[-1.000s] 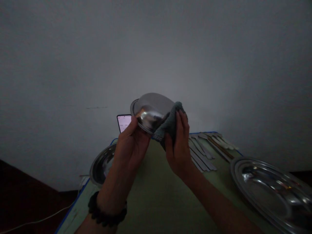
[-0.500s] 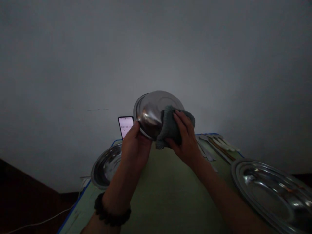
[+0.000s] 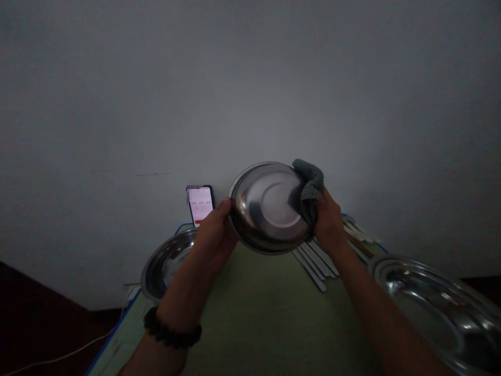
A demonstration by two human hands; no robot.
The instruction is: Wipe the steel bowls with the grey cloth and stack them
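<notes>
A shiny metal bowl is held up above the table, its round underside turned toward me. My left hand grips the bowl's left rim, thumb on the near side and the other fingers behind it. A grey-green cloth is bunched over the bowl's right edge. Through this cloth my right hand clasps the right side of the bowl; most of its fingers are hidden behind cloth and rim.
A phone showing a running timer leans against the wall. One metal basin stands on the table's left, a larger one on the right. Several flat metal utensils and white-handled pieces lie at the back right of the green table.
The bowl has turned and moved slightly right and down, showing more of its base. My right hand and the cloth have shifted from the bowl's lower face to its right edge.
</notes>
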